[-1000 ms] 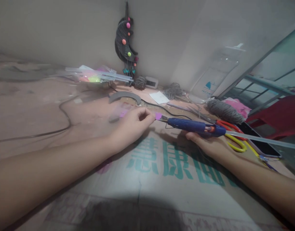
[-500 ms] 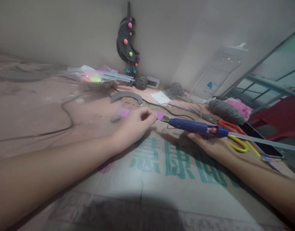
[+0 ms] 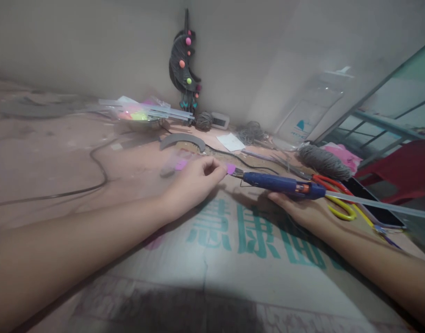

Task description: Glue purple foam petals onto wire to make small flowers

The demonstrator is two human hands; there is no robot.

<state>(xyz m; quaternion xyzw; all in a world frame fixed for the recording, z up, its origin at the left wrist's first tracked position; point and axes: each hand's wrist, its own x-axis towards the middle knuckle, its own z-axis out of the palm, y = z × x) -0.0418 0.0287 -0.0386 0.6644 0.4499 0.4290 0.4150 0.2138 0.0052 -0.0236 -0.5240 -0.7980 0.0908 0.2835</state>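
Note:
My left hand (image 3: 202, 180) pinches a small purple piece (image 3: 230, 169) between thumb and forefinger, just above the printed cardboard. In my right hand (image 3: 285, 203) is a blue glue gun (image 3: 278, 182), its fingers mostly hidden beneath the body. The gun's metal nozzle points left and meets the purple piece, or nearly so; I cannot tell if they touch. A long clear glue stick (image 3: 375, 202) sticks out of the gun's back. Behind my left hand lies another bit of purple (image 3: 180, 164), close to a grey curved strip (image 3: 183, 138).
Orange and yellow-handled scissors (image 3: 340, 212), a phone (image 3: 379, 208) and grey yarn (image 3: 323, 162) lie at right. A clear bottle (image 3: 306, 111) leans by the wall. Glue sticks (image 3: 157, 110) rest across a bowl at back left, near a decorated grey crescent (image 3: 179, 64). A black cord (image 3: 103, 171) crosses the left side.
Both hands hold nearly the same pose. The purple piece at the nozzle looks slightly rounder now, as if turned a little. The view has shifted slightly.

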